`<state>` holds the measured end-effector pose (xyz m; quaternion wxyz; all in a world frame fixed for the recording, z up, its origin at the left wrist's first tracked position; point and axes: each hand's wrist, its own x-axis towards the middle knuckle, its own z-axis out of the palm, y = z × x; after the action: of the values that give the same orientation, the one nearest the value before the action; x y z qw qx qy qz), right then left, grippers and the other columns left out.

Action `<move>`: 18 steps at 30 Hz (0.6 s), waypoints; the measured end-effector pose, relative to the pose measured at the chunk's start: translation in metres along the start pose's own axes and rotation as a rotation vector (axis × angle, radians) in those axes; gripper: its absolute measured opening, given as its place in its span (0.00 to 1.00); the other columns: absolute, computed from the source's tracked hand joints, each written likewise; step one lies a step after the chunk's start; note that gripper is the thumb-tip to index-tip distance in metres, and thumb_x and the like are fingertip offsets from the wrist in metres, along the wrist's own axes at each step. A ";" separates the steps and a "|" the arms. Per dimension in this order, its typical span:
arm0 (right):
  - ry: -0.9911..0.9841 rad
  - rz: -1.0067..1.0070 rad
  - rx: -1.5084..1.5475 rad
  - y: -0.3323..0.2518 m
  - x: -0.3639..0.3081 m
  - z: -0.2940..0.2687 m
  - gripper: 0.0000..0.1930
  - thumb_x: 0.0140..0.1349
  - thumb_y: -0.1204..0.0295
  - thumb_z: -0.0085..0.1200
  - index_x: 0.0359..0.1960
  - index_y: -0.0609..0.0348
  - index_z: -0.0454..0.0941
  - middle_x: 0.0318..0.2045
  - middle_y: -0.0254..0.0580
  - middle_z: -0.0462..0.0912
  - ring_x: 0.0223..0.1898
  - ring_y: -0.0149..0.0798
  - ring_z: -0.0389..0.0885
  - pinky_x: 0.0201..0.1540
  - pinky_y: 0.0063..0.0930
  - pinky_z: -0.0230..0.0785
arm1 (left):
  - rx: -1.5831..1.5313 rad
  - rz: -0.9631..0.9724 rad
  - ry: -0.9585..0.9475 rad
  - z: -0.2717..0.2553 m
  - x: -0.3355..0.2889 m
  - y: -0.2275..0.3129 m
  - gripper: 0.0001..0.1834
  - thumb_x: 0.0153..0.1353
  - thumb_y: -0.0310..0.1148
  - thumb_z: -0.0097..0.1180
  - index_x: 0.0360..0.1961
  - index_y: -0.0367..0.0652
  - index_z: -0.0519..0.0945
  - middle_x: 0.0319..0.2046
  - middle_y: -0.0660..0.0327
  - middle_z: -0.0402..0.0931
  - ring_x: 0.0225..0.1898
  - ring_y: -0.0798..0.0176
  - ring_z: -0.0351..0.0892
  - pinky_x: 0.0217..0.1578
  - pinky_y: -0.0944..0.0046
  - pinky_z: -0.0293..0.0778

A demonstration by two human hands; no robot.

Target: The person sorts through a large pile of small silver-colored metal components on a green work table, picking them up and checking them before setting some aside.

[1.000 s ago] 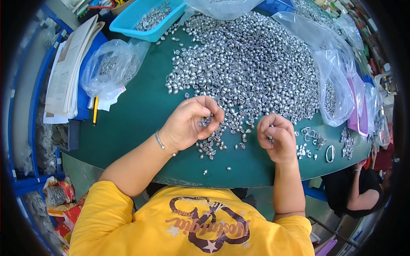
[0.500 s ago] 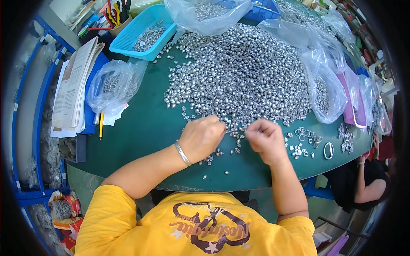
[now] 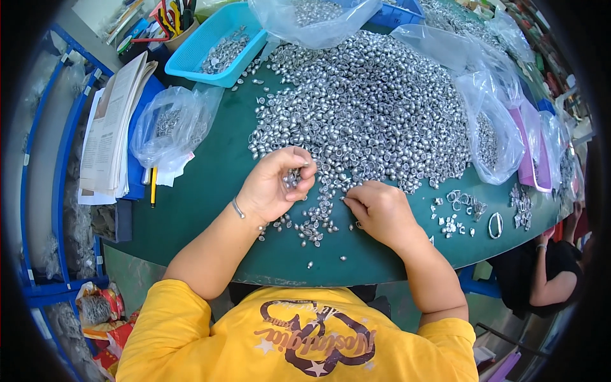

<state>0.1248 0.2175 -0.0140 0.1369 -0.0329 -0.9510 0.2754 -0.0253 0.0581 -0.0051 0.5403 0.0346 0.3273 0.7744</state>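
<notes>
At the front of the big pile (image 3: 375,108), I saw the left hand (image 3: 267,186) curled around silver bits (image 3: 293,179) and the right hand (image 3: 385,213) bent down, its grip I couldn't tell, probably picking, which wanted careful pinching next.

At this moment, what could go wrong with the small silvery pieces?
Some small silvery pieces might slip from the left hand's grip, as it looks only loosely curled around them. Two stray pieces lie near the front edge of the table; the left forearm could perhaps brush them onto the floor.
</notes>
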 end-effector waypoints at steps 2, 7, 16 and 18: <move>0.011 -0.003 0.054 0.000 0.000 0.000 0.03 0.52 0.71 0.57 0.26 0.56 0.78 0.20 0.41 0.75 0.24 0.47 0.78 0.26 0.39 0.71 | -0.015 0.009 0.049 0.004 -0.003 0.002 0.05 0.52 0.28 0.47 0.27 0.38 0.73 0.24 0.58 0.67 0.19 0.67 0.64 0.14 0.75 0.60; 0.017 0.013 -0.025 -0.010 0.002 0.001 0.03 0.52 0.72 0.57 0.25 0.57 0.78 0.21 0.41 0.77 0.24 0.46 0.78 0.27 0.37 0.71 | 0.117 -0.015 0.026 0.002 -0.005 0.011 0.02 0.54 0.26 0.48 0.28 0.38 0.72 0.22 0.60 0.68 0.16 0.73 0.62 0.12 0.77 0.58; 0.001 0.421 0.909 0.000 0.007 -0.010 0.04 0.54 0.75 0.57 0.30 0.62 0.79 0.19 0.34 0.76 0.16 0.30 0.71 0.16 0.24 0.61 | 1.778 0.594 0.073 -0.002 -0.005 -0.015 0.05 0.47 0.30 0.63 0.26 0.41 0.82 0.21 0.58 0.76 0.21 0.60 0.74 0.25 0.64 0.71; -0.050 0.450 1.646 0.013 0.008 -0.017 0.04 0.56 0.77 0.54 0.32 0.65 0.77 0.17 0.30 0.72 0.15 0.19 0.61 0.15 0.13 0.46 | 1.798 0.586 0.084 -0.003 -0.005 -0.019 0.05 0.47 0.30 0.62 0.26 0.41 0.81 0.22 0.57 0.76 0.22 0.57 0.75 0.26 0.62 0.72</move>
<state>0.1215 0.2384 -0.0048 0.0380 -0.1052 -0.4213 0.9000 -0.0092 0.0556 -0.0162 0.0828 0.4910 0.7988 0.3375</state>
